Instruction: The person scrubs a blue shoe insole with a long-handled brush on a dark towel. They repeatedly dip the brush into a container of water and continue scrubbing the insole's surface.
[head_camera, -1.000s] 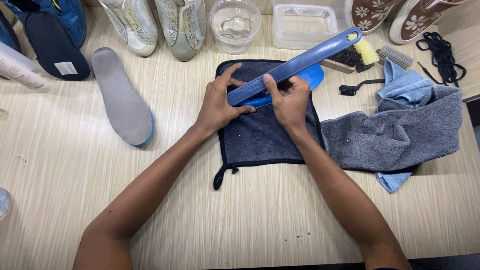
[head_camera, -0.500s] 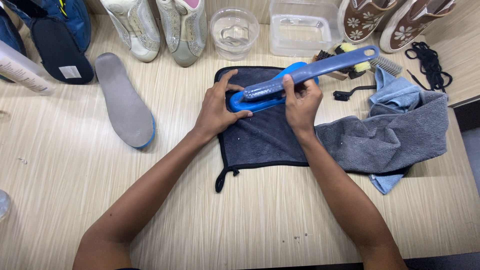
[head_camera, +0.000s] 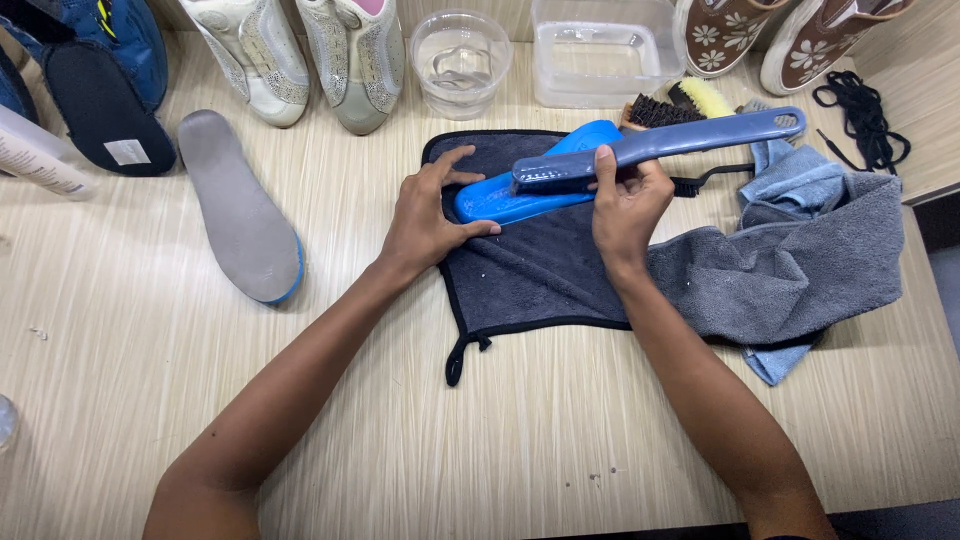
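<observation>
A bright blue insole (head_camera: 505, 198) lies on a dark grey cloth (head_camera: 540, 270) on the wooden table. My left hand (head_camera: 425, 215) presses its near end flat, fingers spread over insole and cloth. My right hand (head_camera: 628, 205) grips a long grey-blue plastic brush (head_camera: 660, 145) by its handle, with the brush head resting on top of the insole. The handle points to the right, over other brushes.
A grey insole (head_camera: 238, 208) lies at left, beside a dark insole (head_camera: 100, 125) and blue shoes. White sneakers (head_camera: 300, 55), a glass bowl (head_camera: 462, 62), a clear tub (head_camera: 605, 50) and floral shoes (head_camera: 790, 35) line the back. Grey towel (head_camera: 800, 270), black laces (head_camera: 860, 115) at right.
The brush has swung to lie flatter and shifted right along the insole. My right hand moved right with it. My left hand stays on the insole's near end.
</observation>
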